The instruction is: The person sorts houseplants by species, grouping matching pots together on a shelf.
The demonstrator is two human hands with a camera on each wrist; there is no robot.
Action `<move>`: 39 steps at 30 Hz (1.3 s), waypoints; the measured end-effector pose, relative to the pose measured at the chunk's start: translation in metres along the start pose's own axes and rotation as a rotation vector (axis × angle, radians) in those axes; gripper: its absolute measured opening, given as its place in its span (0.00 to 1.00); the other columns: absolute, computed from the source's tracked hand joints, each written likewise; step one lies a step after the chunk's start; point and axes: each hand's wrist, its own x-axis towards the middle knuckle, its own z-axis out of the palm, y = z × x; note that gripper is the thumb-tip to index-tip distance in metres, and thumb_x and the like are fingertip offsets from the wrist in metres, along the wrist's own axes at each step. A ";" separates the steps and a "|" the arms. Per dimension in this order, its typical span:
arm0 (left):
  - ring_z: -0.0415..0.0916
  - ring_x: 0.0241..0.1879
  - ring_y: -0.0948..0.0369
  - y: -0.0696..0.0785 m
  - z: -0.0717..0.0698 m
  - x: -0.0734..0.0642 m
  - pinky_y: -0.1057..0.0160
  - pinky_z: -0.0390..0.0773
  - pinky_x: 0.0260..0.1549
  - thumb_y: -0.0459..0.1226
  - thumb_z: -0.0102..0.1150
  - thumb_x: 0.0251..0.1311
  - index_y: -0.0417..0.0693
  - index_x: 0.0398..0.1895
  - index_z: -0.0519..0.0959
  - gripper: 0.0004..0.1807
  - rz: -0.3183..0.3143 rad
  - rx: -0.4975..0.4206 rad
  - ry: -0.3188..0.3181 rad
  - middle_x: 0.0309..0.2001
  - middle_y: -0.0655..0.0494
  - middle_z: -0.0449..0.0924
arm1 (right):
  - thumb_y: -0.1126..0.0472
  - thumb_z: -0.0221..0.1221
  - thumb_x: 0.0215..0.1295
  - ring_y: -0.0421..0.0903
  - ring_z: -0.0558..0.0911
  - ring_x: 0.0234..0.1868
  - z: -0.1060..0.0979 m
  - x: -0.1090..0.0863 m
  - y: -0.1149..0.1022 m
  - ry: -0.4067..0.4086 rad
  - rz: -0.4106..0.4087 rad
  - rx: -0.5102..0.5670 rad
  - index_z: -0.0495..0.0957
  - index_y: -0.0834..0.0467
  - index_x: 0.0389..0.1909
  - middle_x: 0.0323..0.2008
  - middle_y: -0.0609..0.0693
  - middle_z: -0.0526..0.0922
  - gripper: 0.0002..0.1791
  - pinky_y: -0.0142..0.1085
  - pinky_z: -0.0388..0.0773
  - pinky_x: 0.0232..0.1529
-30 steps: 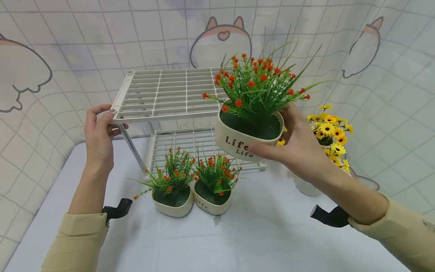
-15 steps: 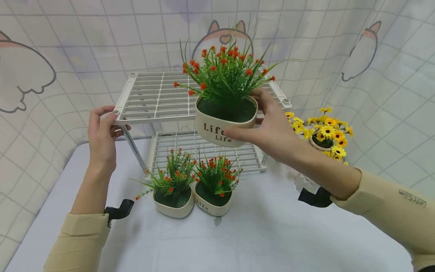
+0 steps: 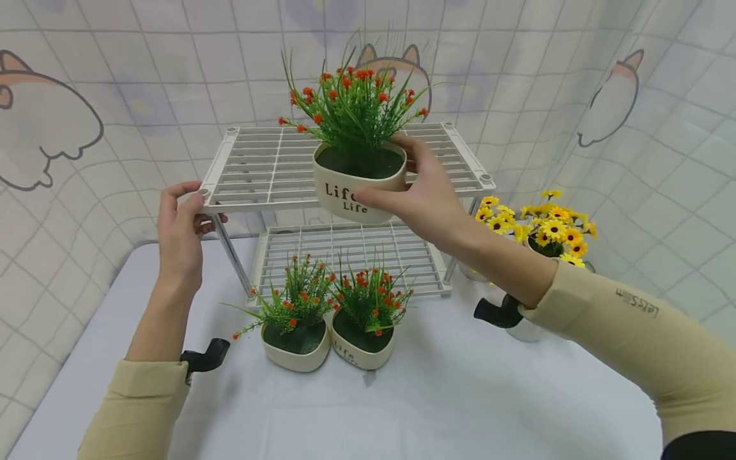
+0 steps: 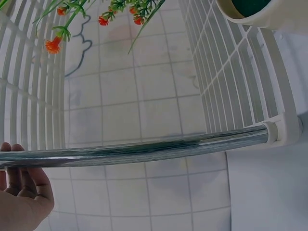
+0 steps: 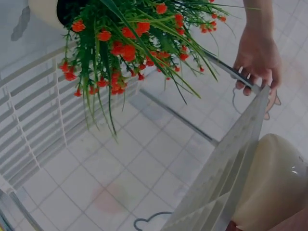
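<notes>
- While the left hand (image 3: 181, 243) grips the near left corner of the white upper shelf (image 3: 218, 165), thumb on top and fingers curled beneath, the right hand (image 3: 432, 203) holds a cream flowerpot (image 3: 333, 203), thumb across its front and fingers round the side.
- That cream flowerpot is upright at the front edge of the upper shelf, near the middle; I can't tell whether its base touches the slats.
- Red blooms (image 3: 363, 75) and long green blades spread out of it, and dark "Life" lettering runs across its front.
- Below sits the lower shelf (image 3: 428, 292), joined to the upper one at the left by a shiny metal post (image 3: 232, 255).
- Two similar planters, a left pot (image 3: 296, 362) and a right pot (image 3: 368, 359), stand side by side on the white tablecloth (image 3: 402, 409), just before the lower shelf.
- Over to the right, yellow flowers (image 3: 553, 229) show partly behind the beige sleeve (image 3: 615, 319).
- Behind everything hangs a grid-patterned curtain (image 3: 172, 70) with cartoon animals.
</notes>
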 end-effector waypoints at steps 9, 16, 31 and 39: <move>0.77 0.36 0.58 -0.001 -0.004 0.001 0.62 0.68 0.44 0.41 0.41 0.78 0.51 0.60 0.68 0.14 -0.008 0.009 0.000 0.45 0.53 0.83 | 0.56 0.74 0.60 0.45 0.72 0.62 0.027 0.025 -0.004 -0.088 -0.037 0.036 0.59 0.57 0.73 0.62 0.51 0.71 0.45 0.41 0.73 0.59; 0.76 0.37 0.59 -0.002 -0.002 0.003 0.62 0.67 0.45 0.42 0.39 0.78 0.53 0.61 0.67 0.14 -0.017 0.048 0.006 0.46 0.54 0.82 | 0.49 0.73 0.60 0.44 0.73 0.60 0.043 0.041 -0.006 -0.124 -0.005 -0.002 0.58 0.52 0.76 0.59 0.49 0.72 0.48 0.38 0.78 0.52; 0.76 0.38 0.58 -0.001 0.000 0.001 0.62 0.67 0.46 0.42 0.38 0.79 0.53 0.63 0.66 0.15 -0.024 0.065 0.000 0.45 0.55 0.82 | 0.47 0.73 0.61 0.44 0.77 0.58 0.072 0.061 -0.009 -0.151 -0.010 0.009 0.54 0.56 0.77 0.60 0.50 0.72 0.51 0.36 0.79 0.50; 0.76 0.38 0.59 -0.002 0.001 0.002 0.62 0.68 0.46 0.43 0.39 0.79 0.53 0.64 0.66 0.16 -0.012 0.076 -0.005 0.46 0.55 0.81 | 0.47 0.73 0.61 0.44 0.78 0.56 0.081 0.065 -0.010 -0.138 -0.027 -0.014 0.55 0.57 0.76 0.58 0.50 0.73 0.50 0.35 0.79 0.50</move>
